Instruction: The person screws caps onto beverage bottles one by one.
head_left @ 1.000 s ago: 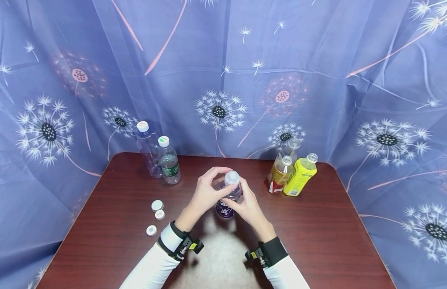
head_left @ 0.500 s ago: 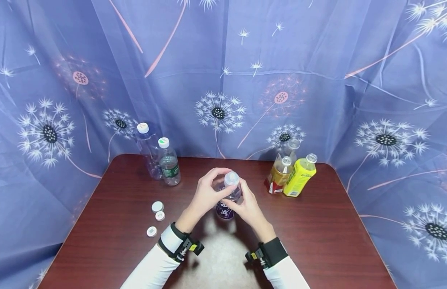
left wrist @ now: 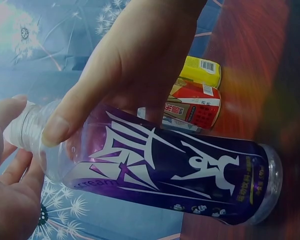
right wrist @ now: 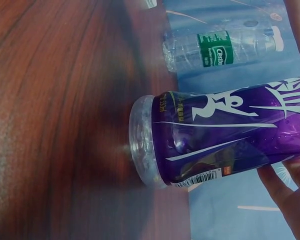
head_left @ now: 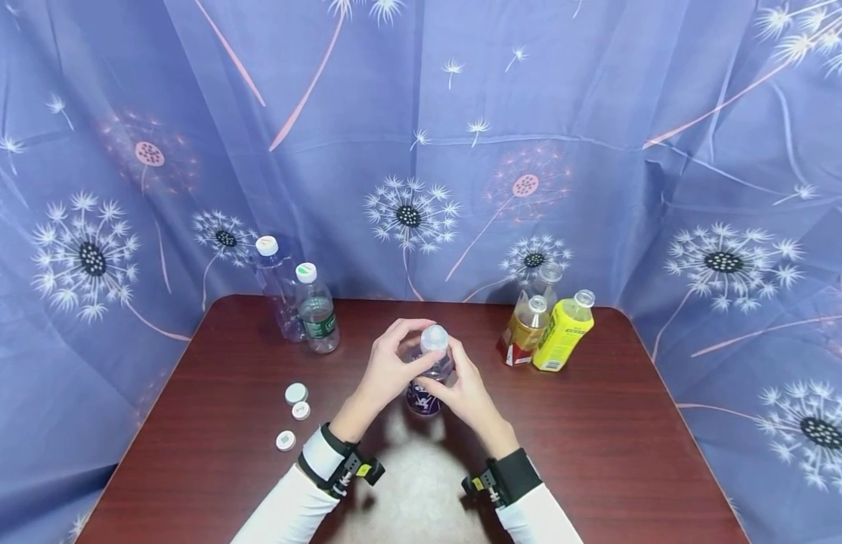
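Curtain [head_left: 462,45] and bench [head_left: 598,453] are sitting slightly lower in the head view than a second ago, so the camera seems to be tilting up, while the hands are keeping the same holds. Just below the centre of the frame, the left hand [head_left: 387,363] is pinching the pale cap [head_left: 433,338] between thumb and fingers, and the right hand [head_left: 470,381] is gripping the purple bottle [left wrist: 190,172] below it, thumb pressing near the shoulder. Judging by these holds and the three loose caps [head_left: 295,393] lying at lower left, the person is probably unscrewing the cap; the next move would be calling for a steady right hand, a further twist by the left, then a straight lift. As for place, the bottle is standing roughly upright between both hands, touching each, with the left hand at its top and its label showing beneath the fingers; whether its base is resting on the bench is hard to tell. A green-labelled bottle [head_left: 318,317] is standing capped at left, and a yellow bottle [head_left: 565,334] is standing uncapped at right.
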A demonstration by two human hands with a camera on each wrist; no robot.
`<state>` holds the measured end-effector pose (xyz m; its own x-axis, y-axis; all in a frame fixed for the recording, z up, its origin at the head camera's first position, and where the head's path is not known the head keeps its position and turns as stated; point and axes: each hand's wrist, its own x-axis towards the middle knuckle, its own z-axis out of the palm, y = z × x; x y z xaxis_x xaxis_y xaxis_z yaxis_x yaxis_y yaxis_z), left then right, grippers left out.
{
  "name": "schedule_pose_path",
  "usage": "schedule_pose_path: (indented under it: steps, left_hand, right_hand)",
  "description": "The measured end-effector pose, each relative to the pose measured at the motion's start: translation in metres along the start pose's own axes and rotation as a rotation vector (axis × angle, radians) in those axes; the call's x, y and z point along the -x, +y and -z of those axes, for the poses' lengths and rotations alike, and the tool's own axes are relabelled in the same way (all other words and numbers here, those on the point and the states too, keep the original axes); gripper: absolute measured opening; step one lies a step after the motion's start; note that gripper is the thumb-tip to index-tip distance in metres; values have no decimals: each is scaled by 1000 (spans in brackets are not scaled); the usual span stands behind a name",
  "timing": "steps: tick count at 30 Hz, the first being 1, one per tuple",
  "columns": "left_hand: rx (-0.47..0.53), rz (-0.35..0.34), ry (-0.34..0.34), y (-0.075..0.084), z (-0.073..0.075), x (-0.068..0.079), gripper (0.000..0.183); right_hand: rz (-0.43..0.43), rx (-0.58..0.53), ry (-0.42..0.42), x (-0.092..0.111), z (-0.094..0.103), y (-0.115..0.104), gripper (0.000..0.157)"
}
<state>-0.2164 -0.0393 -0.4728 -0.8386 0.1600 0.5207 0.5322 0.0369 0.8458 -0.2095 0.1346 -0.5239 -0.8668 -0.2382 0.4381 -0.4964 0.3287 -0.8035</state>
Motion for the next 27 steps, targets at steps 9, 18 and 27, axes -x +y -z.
schedule_pose_path:
  steps: [9, 18, 27]
  left_hand:
    - [17, 0, 19, 0, -3, 0, 55]
    - [34, 25, 35, 6, -5, 2, 46]
    - [9, -3, 14, 7, -6, 1, 51]
  right_hand:
    - [19, 14, 3, 0, 1, 1, 80]
    - [4, -12, -9, 1, 0, -1, 81]
    - [25, -7, -5, 1, 0, -2, 80]
